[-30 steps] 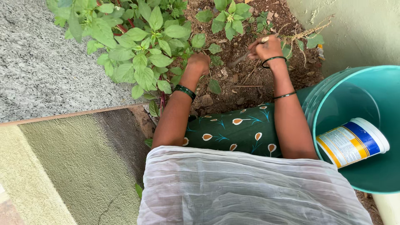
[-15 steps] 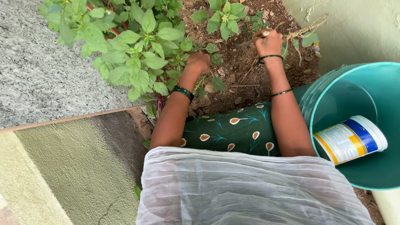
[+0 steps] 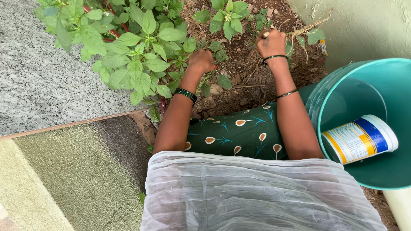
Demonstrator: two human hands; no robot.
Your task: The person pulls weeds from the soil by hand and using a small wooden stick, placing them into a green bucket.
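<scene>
The left hand [image 3: 201, 60] is clenched at the base of the leafy plant [image 3: 141, 47] while the right hand [image 3: 271, 42] grips a thin tool in the far soil [image 3: 239, 68], so loosening seems underway.

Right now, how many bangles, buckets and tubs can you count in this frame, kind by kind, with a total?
Bangles: 3, a stacked set counted as one on the left wrist and two separate ones on the right arm.
Buckets: 1, the teal bucket.
Tubs: 1, a white tub lying on its side inside the bucket.
Total: 5.
</scene>
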